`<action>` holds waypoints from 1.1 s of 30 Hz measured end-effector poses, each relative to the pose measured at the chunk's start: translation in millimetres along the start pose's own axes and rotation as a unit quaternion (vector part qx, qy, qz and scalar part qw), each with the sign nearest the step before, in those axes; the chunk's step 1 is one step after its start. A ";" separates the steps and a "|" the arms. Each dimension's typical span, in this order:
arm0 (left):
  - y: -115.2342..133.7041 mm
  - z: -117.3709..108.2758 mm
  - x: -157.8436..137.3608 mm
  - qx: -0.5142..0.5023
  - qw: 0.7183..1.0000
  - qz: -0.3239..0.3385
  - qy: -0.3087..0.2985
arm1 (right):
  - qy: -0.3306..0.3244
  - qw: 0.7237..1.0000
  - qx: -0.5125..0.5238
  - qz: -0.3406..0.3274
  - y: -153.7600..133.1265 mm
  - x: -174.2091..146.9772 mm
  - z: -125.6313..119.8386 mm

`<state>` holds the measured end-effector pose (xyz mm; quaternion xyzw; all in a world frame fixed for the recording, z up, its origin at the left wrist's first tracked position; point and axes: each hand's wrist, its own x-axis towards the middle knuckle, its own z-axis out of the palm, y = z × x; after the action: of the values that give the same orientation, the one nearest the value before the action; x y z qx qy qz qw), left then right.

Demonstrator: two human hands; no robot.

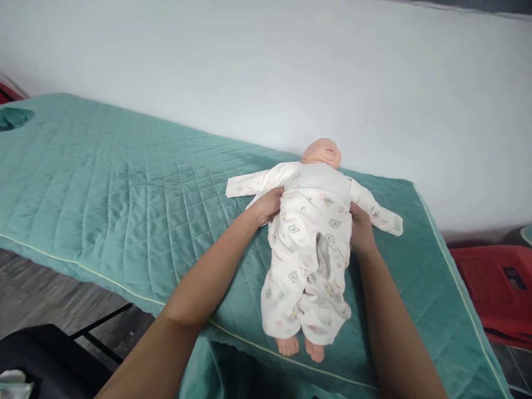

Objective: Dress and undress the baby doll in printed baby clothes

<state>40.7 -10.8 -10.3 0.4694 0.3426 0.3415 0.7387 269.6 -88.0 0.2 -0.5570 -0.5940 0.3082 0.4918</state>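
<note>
A baby doll (322, 152) lies on its back on the green quilted cover, head toward the wall and bare feet toward me. It wears a white long-sleeved top (261, 182) with sleeves spread to both sides, and white printed baby pants (310, 233) whose wide plain waistband reaches up to the chest. My left hand (269, 205) is closed on the pants at the waist on the left side. On the opposite side my right hand (361, 227) grips the pants' edge, its fingers partly hidden. A grey opening shows at the crotch.
The green quilted cover (124, 183) spreads over a long table against a white wall (249, 72). A red chair (494, 288) stands beyond the right end. A black chair or bag (50, 354) is at the lower left, over a dark floor.
</note>
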 end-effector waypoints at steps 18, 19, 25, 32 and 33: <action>-1.1 -12.4 0.0 0.064 0.997 0.035 -0.002 | 0.004 0.999 -0.014 0.046 2.2 -0.5 -1.5; -1.4 -12.0 0.0 0.080 0.996 0.041 0.003 | 0.005 0.999 -0.017 0.048 2.1 -0.5 -1.4; 2.9 -8.6 -1.7 0.294 0.944 0.139 0.058 | 0.024 0.995 -0.090 0.033 4.2 -0.9 -0.3; -0.2 -19.2 4.9 0.391 0.880 0.204 0.177 | 0.096 0.988 -0.114 0.046 19.5 4.2 -0.5; -0.3 -19.8 5.2 0.383 0.879 0.207 0.193 | 0.117 0.986 -0.109 0.046 20.7 5.3 -0.5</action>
<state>27.1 2.5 -17.9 0.7010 0.4773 0.4125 0.3326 278.0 -79.1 -17.3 -0.6664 -0.5357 0.1968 0.4798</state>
